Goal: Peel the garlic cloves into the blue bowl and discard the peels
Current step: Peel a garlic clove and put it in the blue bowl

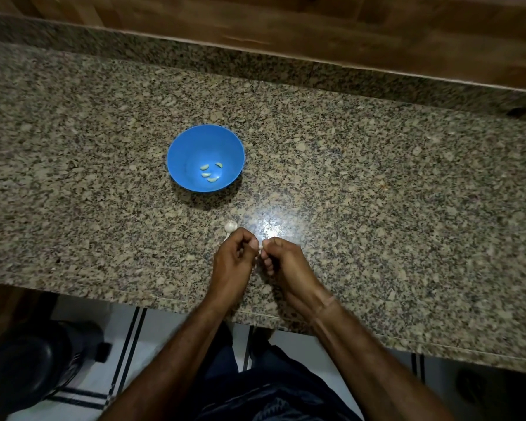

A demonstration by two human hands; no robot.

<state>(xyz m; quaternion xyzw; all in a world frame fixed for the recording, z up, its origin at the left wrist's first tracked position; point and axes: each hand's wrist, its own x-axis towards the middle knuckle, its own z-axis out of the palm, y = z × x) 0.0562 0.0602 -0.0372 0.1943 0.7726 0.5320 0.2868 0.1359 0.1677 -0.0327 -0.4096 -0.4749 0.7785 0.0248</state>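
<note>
Closest to me: both forearms (362, 344) over the counter edge, hands meeting low-centre. Both the left hand (231, 262) and the right hand (286, 262) are curled, fingertips pinching 1 small pale clove (260, 247) btwn them. It's mostly hidden, so I can't tell how much skin is on it. Just beyond the left knuckles a whitish garlic piece (230, 227) lies on the granite counter (377, 192); can't tell if it touches the hand. Further back, well apart from the hands, stands the blue bowl (189, 147) w/ 4 peeled cloves (210, 173) in its bottom.

My read: mid-peel on clove no. 5, task partway, more garlic waiting. Next move needs the skin stripped w/o dropping the clove, then a reach fwd to the bowl, peel kept in 1 hand for binning. No bin I can ID for sure.
</note>
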